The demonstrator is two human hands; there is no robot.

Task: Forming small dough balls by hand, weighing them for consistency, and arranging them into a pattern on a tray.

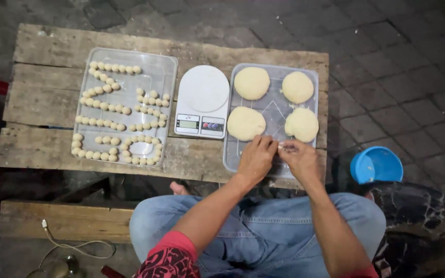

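My left hand (pixel 256 158) and my right hand (pixel 300 160) meet over the near edge of a clear plastic tray (pixel 233 157) on a rough wooden table (pixel 52 108). Their fingertips pinch together around something small and pale; I cannot tell what it is. Several large dough balls lie in that tray, such as the near-left one (pixel 245 123) and the near-right one (pixel 302 124). A white kitchen scale (pixel 203 101) stands to the left of this tray. Farther left, another clear tray (pixel 166 67) holds rows of several small dough balls (pixel 104 105).
A blue plastic bowl (pixel 376 164) sits at the right, beyond the table's edge, above a dark bag (pixel 413 216). A wooden bench (pixel 63 220) with a white cable (pixel 73 247) lies at lower left. My jeans-clad legs (pixel 263 231) are folded below the table. Paving stones surround everything.
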